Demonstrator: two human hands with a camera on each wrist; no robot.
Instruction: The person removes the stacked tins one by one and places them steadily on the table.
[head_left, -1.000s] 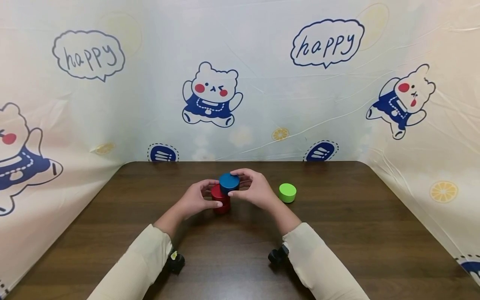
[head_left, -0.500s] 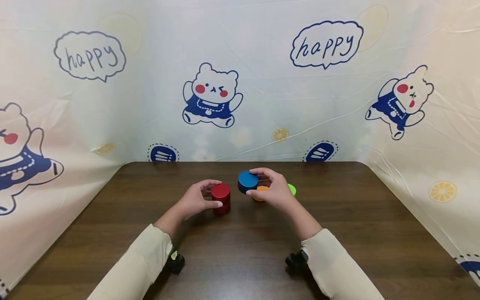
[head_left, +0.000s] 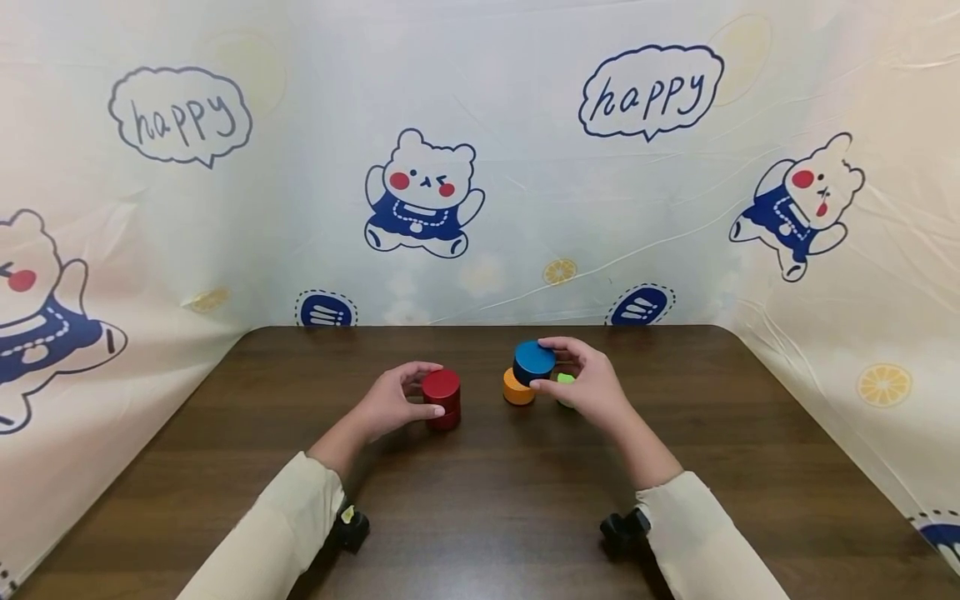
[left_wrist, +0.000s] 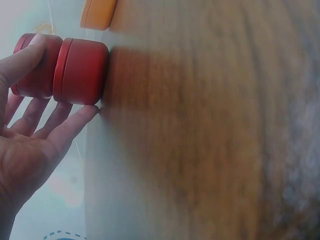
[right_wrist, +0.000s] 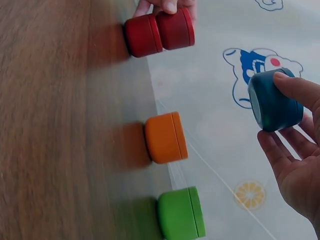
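Now the right hand point(head_left: 592, 387) has carried the blue tin point(head_left: 534, 362) off the red stack point(head_left: 442, 398), its grip pinching the tin above the orange tin point(head_left: 517, 388) and green tin point(right_wrist: 181, 213). Left hand point(head_left: 390, 402) still grips the red stack on the tabletop point(head_left: 480, 500), so unstacking looks under way.

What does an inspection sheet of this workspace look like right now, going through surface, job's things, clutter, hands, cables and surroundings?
Surface: dark wooden table.
Job's things: red stack of two cans on the table; blue can held in the air; orange can and green can standing on the table.
Clutter: nothing seen.
Hands: left hand grips the red stack; right hand pinches the blue can.
Cables: nothing seen.
Surroundings: bear-print sheet on three sides.
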